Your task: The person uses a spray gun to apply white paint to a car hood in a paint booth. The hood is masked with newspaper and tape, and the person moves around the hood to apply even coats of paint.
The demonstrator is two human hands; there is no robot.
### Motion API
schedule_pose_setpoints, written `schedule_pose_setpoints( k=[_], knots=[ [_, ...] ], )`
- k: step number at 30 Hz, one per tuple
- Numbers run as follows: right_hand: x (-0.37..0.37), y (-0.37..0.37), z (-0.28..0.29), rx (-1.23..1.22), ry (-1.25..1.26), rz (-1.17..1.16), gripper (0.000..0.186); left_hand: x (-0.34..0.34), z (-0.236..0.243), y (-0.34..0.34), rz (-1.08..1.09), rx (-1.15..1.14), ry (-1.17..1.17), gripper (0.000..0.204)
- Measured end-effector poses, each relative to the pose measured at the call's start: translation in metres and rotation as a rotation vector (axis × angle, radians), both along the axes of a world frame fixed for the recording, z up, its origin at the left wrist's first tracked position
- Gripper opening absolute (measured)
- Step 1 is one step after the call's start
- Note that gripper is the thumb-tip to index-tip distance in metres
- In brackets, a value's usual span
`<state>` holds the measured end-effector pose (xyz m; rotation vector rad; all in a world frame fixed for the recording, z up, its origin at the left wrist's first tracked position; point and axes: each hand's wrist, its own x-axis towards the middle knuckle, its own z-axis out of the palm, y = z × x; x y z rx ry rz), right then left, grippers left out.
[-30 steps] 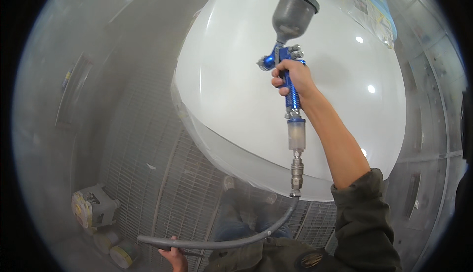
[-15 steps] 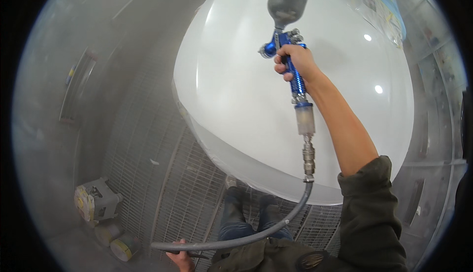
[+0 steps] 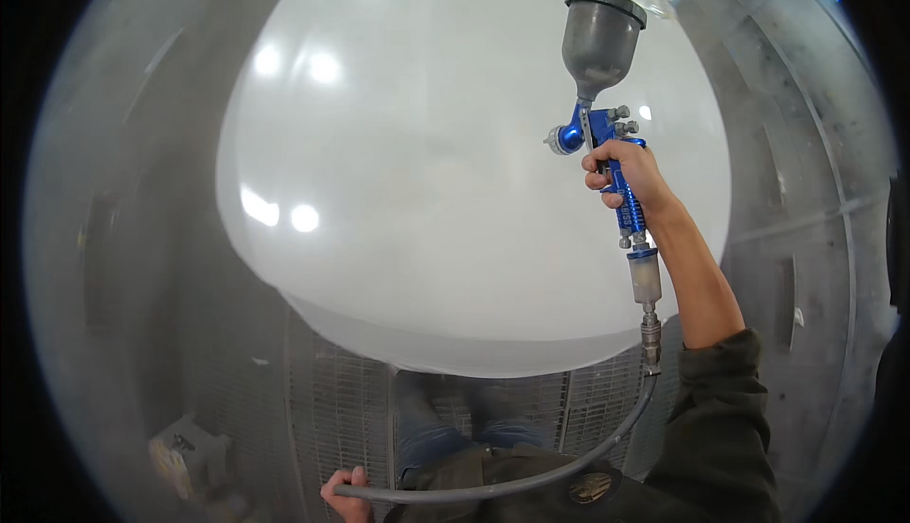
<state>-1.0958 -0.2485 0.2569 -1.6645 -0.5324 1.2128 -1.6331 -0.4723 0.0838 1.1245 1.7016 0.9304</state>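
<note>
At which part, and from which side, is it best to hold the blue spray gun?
I would grip the spray gun by its ribbed blue handle, coming from the right, as the right hand does: the nozzle points left, the grey cup sits above, and the hose hangs below, so the slim handle between seems safest.

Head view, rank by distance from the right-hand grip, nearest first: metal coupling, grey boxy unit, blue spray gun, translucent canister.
1. Blue spray gun: held in the right-hand grip.
2. Translucent canister: just below the gun.
3. Metal coupling: below the canister.
4. Grey boxy unit: far lower left.
</note>
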Motion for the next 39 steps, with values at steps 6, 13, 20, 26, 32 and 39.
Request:
schedule_pose_setpoints(
  k=[6,13,20,26,32,39],
  knots=[
    [-0.009,0.007,-0.007,-0.071,-0.055,-0.117,0.008,-0.059,0.026,0.076,-0.303,-0.129,0.099,0.023],
    [-0.007,0.008,-0.020,-0.121,-0.202,-0.254,0.013,-0.114,0.010,0.149,-0.555,-0.170,0.152,0.019],
    [0.005,-0.009,-0.027,-0.155,-0.435,-0.443,0.011,-0.154,-0.012,0.169,-0.658,-0.131,0.147,0.013],
    [0.002,-0.007,-0.046,-0.111,-0.666,-0.559,0.012,-0.174,-0.010,0.165,-0.697,-0.329,0.349,0.015],
    [-0.035,0.029,-0.035,0.028,-0.291,-0.445,0.009,-0.183,0.004,0.149,-0.338,-0.320,0.243,0.013],
    [-0.062,0.075,0.027,0.126,-0.055,-0.283,0.009,-0.140,0.078,0.118,0.042,-0.118,0.031,0.025]
  ],
)
